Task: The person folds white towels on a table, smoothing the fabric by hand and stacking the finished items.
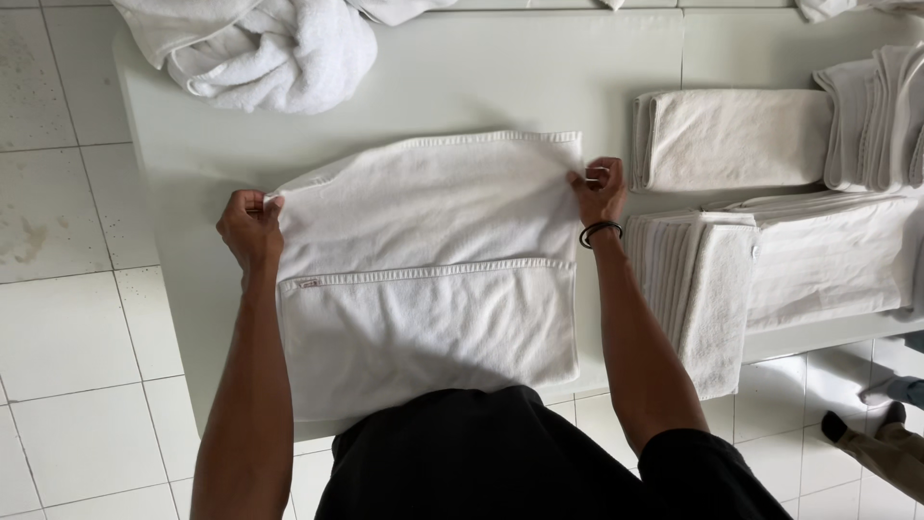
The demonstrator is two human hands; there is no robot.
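Left hand [250, 223] pinches towel [423, 260] edge at 9 o'clock; right hand [600, 188] pinches it at 3. Towel lies at counter [462, 87] centre, part-folded, upper layer over lower. Folded stacks [770, 241] at 3 o'clock; unfolded heap [269, 48] at 11 remains.

- The white towel [423, 279] lies spread flat on the pale table [481, 77], near its front edge, partly folded into a rough rectangle.
- Its upper layer is doubled over; a stitched band runs left to right across the middle, with a small tag at the band's left end.
- Its far corners are lifted slightly, the left one lower than the right.
- The terry surface looks soft and lightly creased.
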